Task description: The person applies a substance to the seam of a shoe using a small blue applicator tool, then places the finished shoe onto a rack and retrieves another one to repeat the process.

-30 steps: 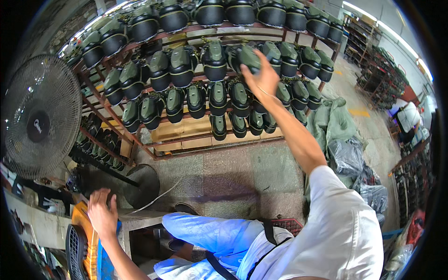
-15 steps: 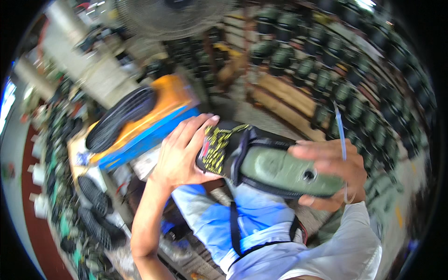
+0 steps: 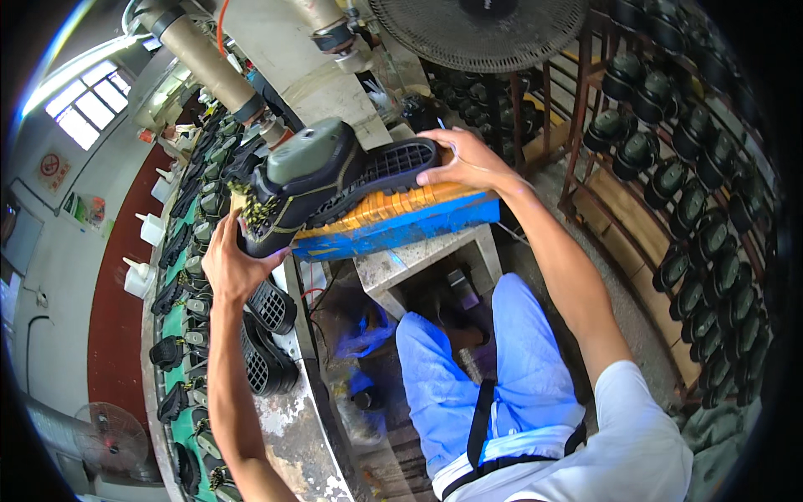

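Observation:
My left hand point(image 3: 234, 263) is closed round the toe of a dark shoe upper point(image 3: 280, 213) with yellow-black laces. A green shoe last point(image 3: 311, 152) fills the upper. My right hand point(image 3: 468, 159) pinches one end of a black shoe sole point(image 3: 397, 163), its thumb on the near edge and its fingers on the far edge. The sole's gridded inside faces up. The upper is tilted over the sole's other end, which it partly hides; whether they touch there I cannot tell. Both are above an orange-topped blue block point(image 3: 393, 230).
The block rests on a pale stand point(image 3: 418, 259). Metal press cylinders point(image 3: 205, 58) hang behind the shoe. More soles point(image 3: 268, 360) lie on the worn bench at left, beside a shoe-filled line. Racks of shoes point(image 3: 694, 217) stand at right, and a large fan point(image 3: 481, 33) at the back.
The shoe upper has gone from over my lap to the block at the left. My right hand has let go of the upper's heel end and taken hold of the sole. The view has turned.

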Demonstrator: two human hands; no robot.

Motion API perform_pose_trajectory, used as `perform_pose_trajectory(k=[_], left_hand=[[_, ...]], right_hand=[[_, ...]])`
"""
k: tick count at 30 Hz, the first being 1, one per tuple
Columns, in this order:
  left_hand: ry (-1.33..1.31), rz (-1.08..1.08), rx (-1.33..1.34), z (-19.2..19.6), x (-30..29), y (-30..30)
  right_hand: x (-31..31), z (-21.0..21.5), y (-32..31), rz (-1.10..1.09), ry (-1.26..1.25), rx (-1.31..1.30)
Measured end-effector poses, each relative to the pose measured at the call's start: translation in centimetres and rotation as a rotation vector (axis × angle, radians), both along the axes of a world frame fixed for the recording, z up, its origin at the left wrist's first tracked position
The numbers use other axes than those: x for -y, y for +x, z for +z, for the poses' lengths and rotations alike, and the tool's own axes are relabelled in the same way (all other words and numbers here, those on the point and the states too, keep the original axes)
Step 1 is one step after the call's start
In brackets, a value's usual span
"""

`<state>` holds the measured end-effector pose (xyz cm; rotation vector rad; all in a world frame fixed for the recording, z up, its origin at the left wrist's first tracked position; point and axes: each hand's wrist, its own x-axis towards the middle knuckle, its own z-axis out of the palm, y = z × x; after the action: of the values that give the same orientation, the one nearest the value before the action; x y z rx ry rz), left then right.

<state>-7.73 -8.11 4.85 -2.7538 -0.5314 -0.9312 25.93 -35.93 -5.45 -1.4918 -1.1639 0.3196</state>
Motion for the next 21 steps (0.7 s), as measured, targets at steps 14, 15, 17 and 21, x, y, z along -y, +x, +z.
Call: perform_pose_trajectory(k=[14,15,17,21], left_hand=[[-0.23,-0.307,-0.296,1.6,-1.8,10.4],[-0.252,-0.295,-0.336,2.1,-1.4,10.4],[-0.186,-0.27,-0.353,2.3,-1.8,10.2],[-0.213,-0.17,-0.43,2.4,-1.9,9.5]], right_hand=[[0.0,1.9,-0.8,-0.022,-0.004,-0.041],[0.3,1.9,-0.4,-0.025,-0.021,-0.021],[0.4,1.8,-0.7,-0.068,-0.06,-0.078],[0.2,2.1,-0.6,-0.091,-0.099,-0.085]])
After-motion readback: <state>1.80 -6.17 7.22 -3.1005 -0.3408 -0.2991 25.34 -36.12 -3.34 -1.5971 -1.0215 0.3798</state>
